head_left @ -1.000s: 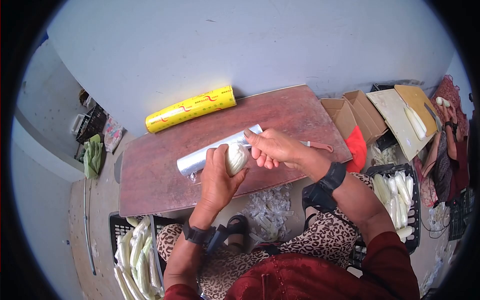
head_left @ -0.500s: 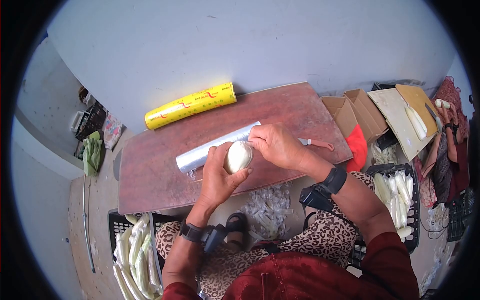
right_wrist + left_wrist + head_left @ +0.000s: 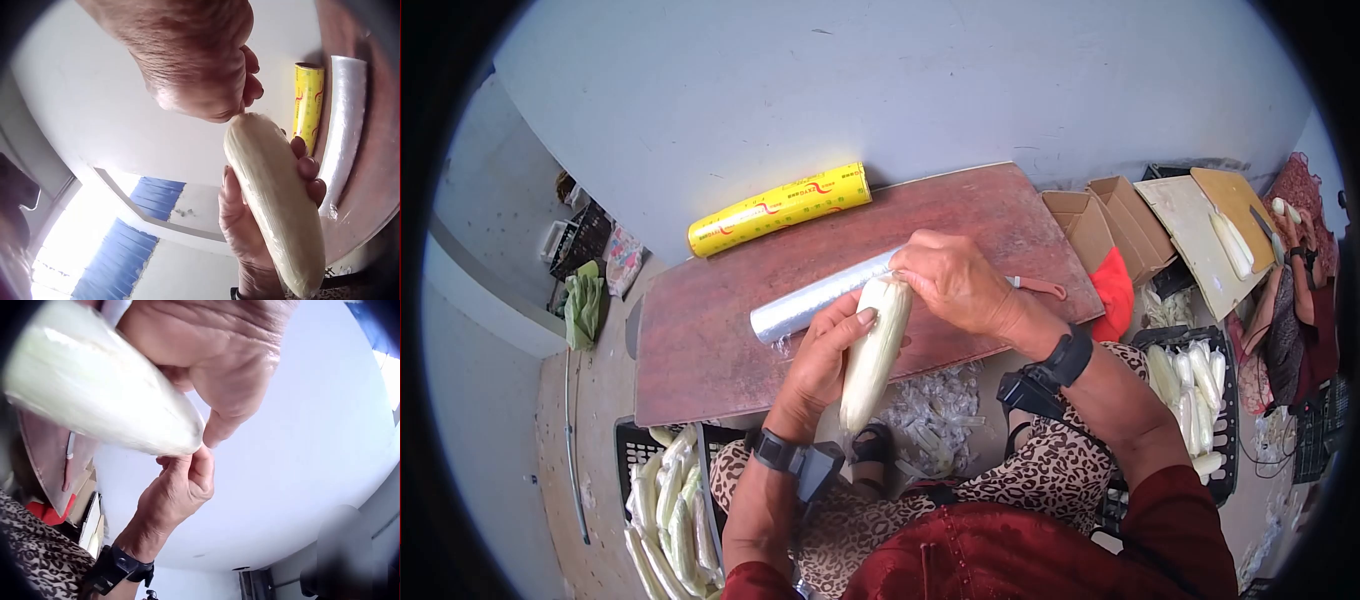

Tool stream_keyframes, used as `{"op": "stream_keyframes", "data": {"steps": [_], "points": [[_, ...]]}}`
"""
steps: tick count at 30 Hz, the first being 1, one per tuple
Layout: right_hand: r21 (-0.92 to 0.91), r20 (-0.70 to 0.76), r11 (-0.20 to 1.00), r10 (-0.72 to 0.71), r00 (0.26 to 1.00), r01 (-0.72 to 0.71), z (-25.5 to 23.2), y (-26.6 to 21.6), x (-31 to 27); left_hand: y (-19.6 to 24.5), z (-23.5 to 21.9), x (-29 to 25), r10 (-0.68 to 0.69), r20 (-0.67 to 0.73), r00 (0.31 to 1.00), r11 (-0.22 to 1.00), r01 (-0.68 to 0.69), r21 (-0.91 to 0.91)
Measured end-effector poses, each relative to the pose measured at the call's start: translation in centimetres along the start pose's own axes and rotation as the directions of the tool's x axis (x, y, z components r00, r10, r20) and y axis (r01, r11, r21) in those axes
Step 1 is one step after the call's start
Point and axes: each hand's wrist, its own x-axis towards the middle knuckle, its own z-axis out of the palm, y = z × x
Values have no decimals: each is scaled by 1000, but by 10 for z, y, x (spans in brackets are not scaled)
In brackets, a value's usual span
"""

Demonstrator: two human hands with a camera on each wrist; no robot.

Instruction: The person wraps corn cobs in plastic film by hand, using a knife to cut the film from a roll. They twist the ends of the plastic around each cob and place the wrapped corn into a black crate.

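Note:
A pale, long vegetable (image 3: pixel 873 360) slants above the table's front edge, its upper end toward the table. My left hand (image 3: pixel 818 362) grips its side, thumb on top; in the right wrist view the fingers of the left hand (image 3: pixel 247 225) wrap round the vegetable (image 3: pixel 278 200), which has shiny film on it. My right hand (image 3: pixel 956 282) pinches at the upper end with curled fingers; the left wrist view shows the right hand (image 3: pixel 169 503) at the tip of the vegetable (image 3: pixel 106 387). What lies between its fingertips is too small to tell.
On the red-brown table (image 3: pixel 700 330) lie a clear film roll (image 3: pixel 800 308), a yellow roll (image 3: pixel 780 208) and a knife (image 3: pixel 1040 287). Crates of wrapped vegetables stand left (image 3: pixel 628 455) and right (image 3: pixel 1228 440). Crumpled film (image 3: pixel 940 415) covers floor below. Another person's hands (image 3: pixel 1295 225) are far right.
The vegetable has tipped from end-on to lengthwise, its lower end now toward my body. My right hand, apart from it at first, has closed on its upper end.

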Motion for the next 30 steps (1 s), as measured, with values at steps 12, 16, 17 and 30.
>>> {"op": "stream_keyframes", "data": {"steps": [12,16,17,30], "points": [[-123,20,989,-80,997,82,12,-6,-15,-7,-4,2,44,-114,992,967,-14,256],[69,49,994,85,995,-89,13,-3,-15,-7,0,5,131,-168,977,894,-44,445],[93,64,987,122,990,-128,11,-1,-13,-7,2,5,164,-171,972,859,-55,509],[446,417,594,524,742,-670,1,10,-4,-11,8,0,476,9,879,330,-188,925]]}}
